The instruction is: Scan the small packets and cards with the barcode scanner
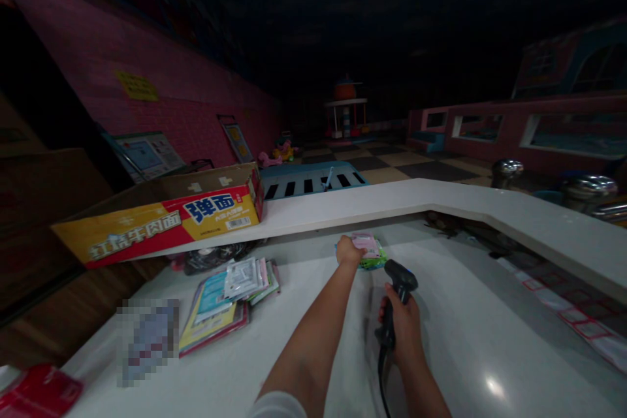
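My left hand (pixel 349 251) reaches forward over the white counter (pixel 441 339) and grips a small pink and green packet (pixel 368 250) near the back of the lower surface. My right hand (pixel 402 326) is wrapped round the handle of a black barcode scanner (pixel 399 281), whose head points toward the packet. The scanner's cable runs down past my right wrist. Both forearms stretch out from the bottom of the view.
A long yellow and red cardboard box (pixel 171 215) lies on the raised white ledge (pixel 441 202) at left. A pile of flat packets and cards (pixel 230 297) sits on the counter's left part, with a dark bag (pixel 215 256) behind it. A red item (pixel 36 392) is at bottom left.
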A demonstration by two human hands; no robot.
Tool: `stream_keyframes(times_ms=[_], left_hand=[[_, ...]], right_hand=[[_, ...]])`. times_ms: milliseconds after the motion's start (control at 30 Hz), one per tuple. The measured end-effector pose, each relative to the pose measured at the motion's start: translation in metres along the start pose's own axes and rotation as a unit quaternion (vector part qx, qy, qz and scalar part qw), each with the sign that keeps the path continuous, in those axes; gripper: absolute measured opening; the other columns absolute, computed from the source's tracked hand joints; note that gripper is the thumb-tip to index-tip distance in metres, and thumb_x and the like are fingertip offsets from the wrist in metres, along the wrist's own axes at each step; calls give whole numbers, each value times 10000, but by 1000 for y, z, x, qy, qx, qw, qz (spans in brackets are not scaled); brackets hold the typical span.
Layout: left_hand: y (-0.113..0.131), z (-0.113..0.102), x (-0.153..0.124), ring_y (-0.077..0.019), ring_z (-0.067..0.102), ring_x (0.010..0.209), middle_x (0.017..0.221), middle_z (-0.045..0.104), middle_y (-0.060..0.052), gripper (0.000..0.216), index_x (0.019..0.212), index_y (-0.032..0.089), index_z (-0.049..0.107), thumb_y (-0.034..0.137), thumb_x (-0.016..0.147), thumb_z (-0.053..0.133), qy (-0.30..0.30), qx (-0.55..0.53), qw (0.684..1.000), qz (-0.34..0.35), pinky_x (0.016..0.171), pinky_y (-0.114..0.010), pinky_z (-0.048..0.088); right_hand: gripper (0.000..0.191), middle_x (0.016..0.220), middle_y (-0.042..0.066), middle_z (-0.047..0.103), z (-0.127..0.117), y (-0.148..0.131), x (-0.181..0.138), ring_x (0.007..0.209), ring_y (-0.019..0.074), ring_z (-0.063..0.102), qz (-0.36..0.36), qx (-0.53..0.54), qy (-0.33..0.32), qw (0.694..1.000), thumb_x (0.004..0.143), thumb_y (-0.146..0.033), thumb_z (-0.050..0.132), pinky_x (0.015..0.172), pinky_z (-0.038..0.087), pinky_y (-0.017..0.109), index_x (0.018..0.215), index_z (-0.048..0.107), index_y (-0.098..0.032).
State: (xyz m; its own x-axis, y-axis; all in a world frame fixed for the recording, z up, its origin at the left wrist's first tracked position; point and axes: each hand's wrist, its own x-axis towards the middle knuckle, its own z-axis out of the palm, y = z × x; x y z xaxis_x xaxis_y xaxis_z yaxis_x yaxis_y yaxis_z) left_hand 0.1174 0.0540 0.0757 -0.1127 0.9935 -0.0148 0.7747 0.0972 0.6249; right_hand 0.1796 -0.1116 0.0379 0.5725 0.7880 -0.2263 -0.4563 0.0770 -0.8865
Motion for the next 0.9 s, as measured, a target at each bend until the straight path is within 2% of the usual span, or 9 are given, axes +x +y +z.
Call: stream_keyframes(times_ms=[133, 267, 400, 467, 533, 600, 667, 767, 900], left_hand=[[-11, -2, 7, -230, 682, 925, 819, 727, -60, 333, 798, 164, 628, 183, 545, 842, -25, -162, 986, -39, 701, -233, 505], [-32, -10, 0, -165, 644, 602, 532, 602, 7, 240, 627, 157, 559, 170, 602, 797, -58, -285, 955, -62, 548, -233, 478], [-90, -29, -27, -108, 587, 533, 577, 603, 25, 215, 672, 162, 528, 211, 679, 737, -30, -342, 938, -38, 528, -216, 473], [-130, -37, -43, -112, 572, 514, 578, 607, 25, 240, 712, 169, 528, 267, 669, 743, -9, -407, 912, 46, 498, -210, 445], [-167, -43, -56, -128, 583, 521, 583, 625, 12, 265, 766, 168, 554, 332, 672, 740, 10, -420, 902, 102, 515, -219, 439], [-194, -45, -65, -172, 652, 656, 725, 696, -43, 283, 866, 156, 605, 366, 705, 707, 35, -420, 896, 139, 608, -254, 480], [-207, -44, -69, -207, 679, 797, 864, 720, -84, 292, 936, 150, 631, 368, 742, 660, 57, -414, 894, 160, 718, -293, 503], [-209, -43, -69, -219, 671, 880, 932, 713, -97, 241, 943, 153, 640, 322, 779, 587, 77, -395, 899, 172, 812, -325, 500], [-204, -43, -68, -206, 659, 836, 882, 698, -79, 151, 876, 165, 615, 250, 779, 537, 88, -359, 915, 164, 766, -307, 500]], right_hand=[[452, 447, -49, 546, 0, 3, 2, 344, 118, 476, 5, 7, 1, 1000, 588, -552, 781, 321, 376, 222, 706, 540, -189], [459, 453, -49, 553, 0, 8, 3, 341, 112, 474, 1, 11, -11, 1000, 581, -551, 790, 316, 380, 219, 702, 541, -185], [462, 475, -53, 570, -1, 11, 1, 352, 107, 484, 0, 21, -32, 999, 579, -533, 808, 325, 397, 214, 749, 558, -184], [470, 477, -55, 572, 0, 12, -3, 357, 104, 486, 7, 18, -48, 999, 566, -527, 821, 323, 393, 206, 749, 554, -186], [476, 481, -53, 573, 1, 11, -7, 364, 100, 485, 16, 8, -75, 997, 552, -522, 833, 325, 394, 201, 735, 550, -186], [484, 490, -53, 577, 2, 11, -13, 372, 98, 486, 28, 0, -111, 993, 543, -520, 838, 331, 402, 200, 761, 565, -185], [503, 499, -56, 576, 4, 10, -18, 372, 97, 483, 42, -10, -148, 988, 546, -529, 833, 331, 402, 202, 812, 580, -186], [495, 508, -59, 572, 7, 5, -28, 366, 97, 481, 49, -47, -196, 978, 590, -550, 801, 326, 397, 202, 851, 578, -194], [446, 506, -70, 553, 11, -8, -46, 356, 97, 478, 40, -136, -265, 954, 672, -556, 739, 321, 388, 202, 886, 563, -207]])
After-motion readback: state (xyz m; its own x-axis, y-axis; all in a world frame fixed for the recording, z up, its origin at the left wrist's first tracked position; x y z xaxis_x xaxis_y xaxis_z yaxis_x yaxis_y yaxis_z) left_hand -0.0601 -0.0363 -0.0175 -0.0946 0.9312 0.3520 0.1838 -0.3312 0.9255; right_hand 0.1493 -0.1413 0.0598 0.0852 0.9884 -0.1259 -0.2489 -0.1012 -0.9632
